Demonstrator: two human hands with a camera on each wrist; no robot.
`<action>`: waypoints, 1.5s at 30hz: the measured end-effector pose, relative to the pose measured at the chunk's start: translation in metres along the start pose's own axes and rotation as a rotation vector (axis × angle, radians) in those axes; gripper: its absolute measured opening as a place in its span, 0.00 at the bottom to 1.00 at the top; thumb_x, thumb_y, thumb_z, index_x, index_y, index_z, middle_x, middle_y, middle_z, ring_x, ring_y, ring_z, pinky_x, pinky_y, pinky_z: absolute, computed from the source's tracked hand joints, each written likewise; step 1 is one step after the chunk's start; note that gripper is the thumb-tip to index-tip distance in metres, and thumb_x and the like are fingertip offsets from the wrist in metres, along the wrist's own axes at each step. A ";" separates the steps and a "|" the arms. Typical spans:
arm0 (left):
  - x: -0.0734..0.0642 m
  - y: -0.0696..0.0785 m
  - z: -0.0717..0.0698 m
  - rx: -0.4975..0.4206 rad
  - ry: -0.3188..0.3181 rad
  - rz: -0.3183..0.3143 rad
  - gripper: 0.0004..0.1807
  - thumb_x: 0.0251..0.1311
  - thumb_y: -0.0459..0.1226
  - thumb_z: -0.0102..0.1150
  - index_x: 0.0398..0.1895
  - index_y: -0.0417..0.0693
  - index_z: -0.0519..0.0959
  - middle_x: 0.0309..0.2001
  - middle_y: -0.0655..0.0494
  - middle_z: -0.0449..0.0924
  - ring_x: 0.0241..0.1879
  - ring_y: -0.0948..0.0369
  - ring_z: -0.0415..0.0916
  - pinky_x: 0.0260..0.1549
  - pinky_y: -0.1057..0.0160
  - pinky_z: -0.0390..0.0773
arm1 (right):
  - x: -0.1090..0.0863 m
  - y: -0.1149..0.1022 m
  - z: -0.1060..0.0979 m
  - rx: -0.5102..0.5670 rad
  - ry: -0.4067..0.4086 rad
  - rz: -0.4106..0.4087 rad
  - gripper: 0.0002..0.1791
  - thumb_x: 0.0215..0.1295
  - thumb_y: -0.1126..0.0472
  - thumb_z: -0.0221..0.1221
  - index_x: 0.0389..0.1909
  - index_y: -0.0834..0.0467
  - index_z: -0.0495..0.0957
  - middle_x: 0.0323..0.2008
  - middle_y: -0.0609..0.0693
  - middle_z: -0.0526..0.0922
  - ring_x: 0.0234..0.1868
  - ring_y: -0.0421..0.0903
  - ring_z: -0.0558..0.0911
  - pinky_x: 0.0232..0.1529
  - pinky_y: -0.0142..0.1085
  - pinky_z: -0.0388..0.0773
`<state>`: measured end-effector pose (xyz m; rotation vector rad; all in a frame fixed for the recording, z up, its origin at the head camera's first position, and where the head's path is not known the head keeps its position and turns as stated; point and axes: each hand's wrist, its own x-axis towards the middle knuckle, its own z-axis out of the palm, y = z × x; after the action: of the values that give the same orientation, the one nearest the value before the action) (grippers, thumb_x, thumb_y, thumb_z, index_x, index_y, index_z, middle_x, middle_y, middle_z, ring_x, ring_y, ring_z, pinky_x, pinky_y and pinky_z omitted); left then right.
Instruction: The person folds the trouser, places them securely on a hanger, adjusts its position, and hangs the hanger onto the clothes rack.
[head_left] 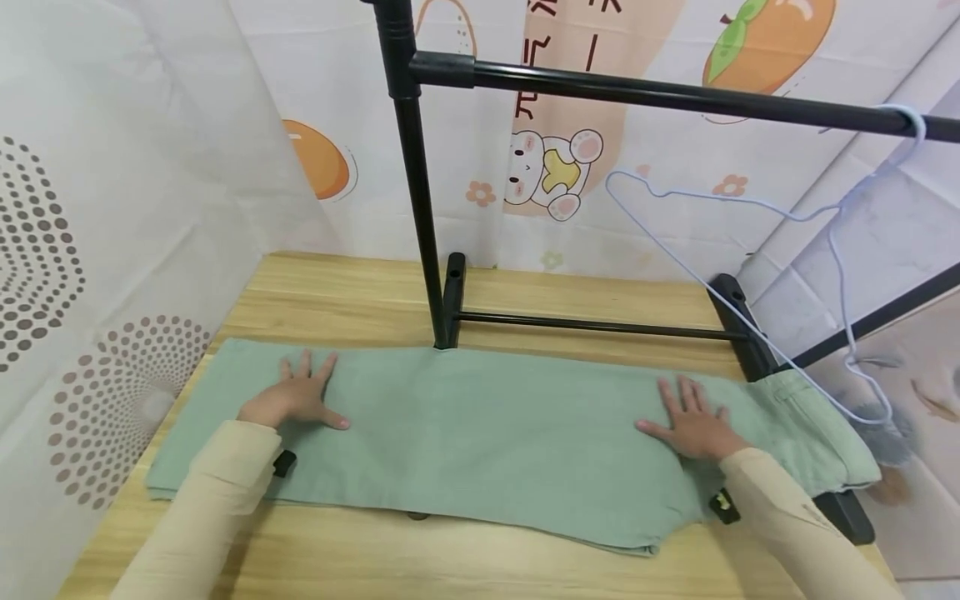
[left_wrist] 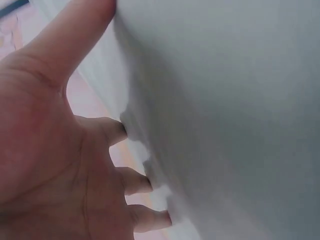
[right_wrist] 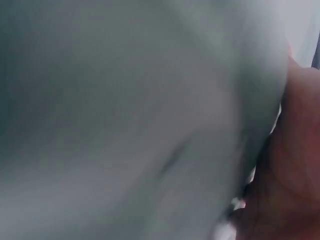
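Observation:
Pale green trousers (head_left: 480, 433), folded lengthwise, lie flat across the wooden table with the waistband at the right and the leg ends at the left. My left hand (head_left: 296, 398) rests on the leg part with fingers spread. In the left wrist view its fingertips (left_wrist: 142, 181) touch the cloth. Nearer the waistband, my right hand (head_left: 696, 427) lies on the trousers, also with fingers spread. The right wrist view is blurred and shows mostly green cloth (right_wrist: 120, 120), with part of the hand at the right edge.
A black clothes rack (head_left: 423, 200) stands at the back, its right foot partly under the waistband end. One light blue hanger (head_left: 720, 197) hangs from the rail at the right, its lower end overlapping the waistband in the head view. Printed curtains (head_left: 360, 225) surround the wooden table (head_left: 337, 283).

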<state>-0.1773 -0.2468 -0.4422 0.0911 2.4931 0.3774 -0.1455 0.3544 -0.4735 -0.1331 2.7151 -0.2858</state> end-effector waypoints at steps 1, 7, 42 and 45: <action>0.000 -0.006 -0.002 -0.006 0.004 -0.012 0.74 0.41 0.65 0.71 0.76 0.36 0.34 0.70 0.19 0.21 0.66 0.19 0.19 0.54 0.18 0.50 | -0.004 0.011 -0.002 0.018 -0.003 0.027 0.58 0.64 0.26 0.43 0.76 0.63 0.34 0.73 0.76 0.32 0.72 0.76 0.34 0.58 0.80 0.31; -0.002 -0.043 -0.011 -0.040 0.032 -0.044 0.74 0.43 0.68 0.66 0.74 0.31 0.33 0.68 0.16 0.20 0.62 0.15 0.19 0.55 0.17 0.43 | -0.018 0.053 -0.006 0.077 -0.002 0.145 0.60 0.65 0.26 0.41 0.74 0.70 0.30 0.69 0.80 0.26 0.69 0.80 0.30 0.58 0.79 0.31; -0.039 -0.117 -0.023 -0.093 0.366 -0.183 0.46 0.68 0.51 0.50 0.62 0.09 0.52 0.58 0.10 0.55 0.53 0.22 0.62 0.47 0.33 0.72 | -0.080 0.104 -0.056 -0.013 0.405 0.368 0.22 0.63 0.56 0.53 0.25 0.74 0.71 0.23 0.76 0.75 0.21 0.69 0.75 0.18 0.55 0.68; -0.040 -0.118 -0.026 -0.078 0.337 -0.195 0.46 0.68 0.52 0.49 0.60 0.08 0.55 0.57 0.11 0.58 0.50 0.23 0.66 0.44 0.35 0.74 | -0.078 0.109 -0.054 0.015 0.360 0.382 0.24 0.64 0.54 0.54 0.28 0.76 0.72 0.27 0.78 0.75 0.24 0.72 0.76 0.17 0.54 0.69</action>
<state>-0.1572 -0.3723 -0.4331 -0.2659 2.7824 0.4365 -0.1021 0.4812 -0.4190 0.4817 3.0096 -0.2329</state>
